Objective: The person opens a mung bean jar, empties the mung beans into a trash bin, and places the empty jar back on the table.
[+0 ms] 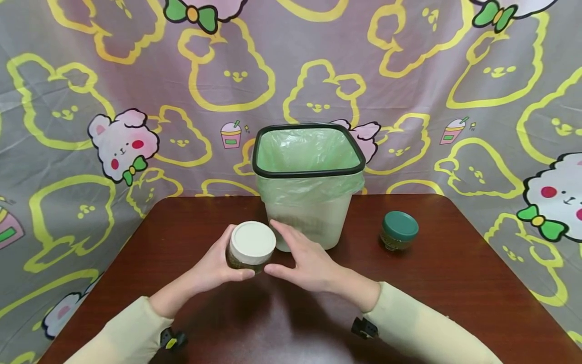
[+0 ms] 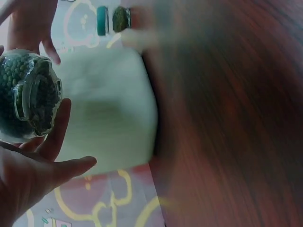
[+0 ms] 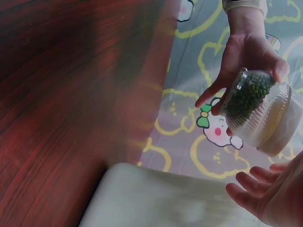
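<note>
My left hand (image 1: 211, 264) grips a clear glass jar (image 3: 250, 97) with a white lid (image 1: 252, 239), holding it up over the table. Small green beans fill part of the jar, as the right wrist view shows through its ribbed side. My right hand (image 1: 310, 259) is just to the right of the jar, thumb and fingers spread and nothing held. In the left wrist view the jar's bottom (image 2: 43, 97) faces the camera, tilted, and the left thumb (image 2: 75, 171) stretches out below it.
A whitish bin (image 1: 313, 215) with a black rim and a pale green liner stands behind the hands. To the right on the brown table (image 1: 459, 283) sits a second jar with a green lid (image 1: 400, 226). Behind the table hangs a patterned cloth (image 1: 318, 91).
</note>
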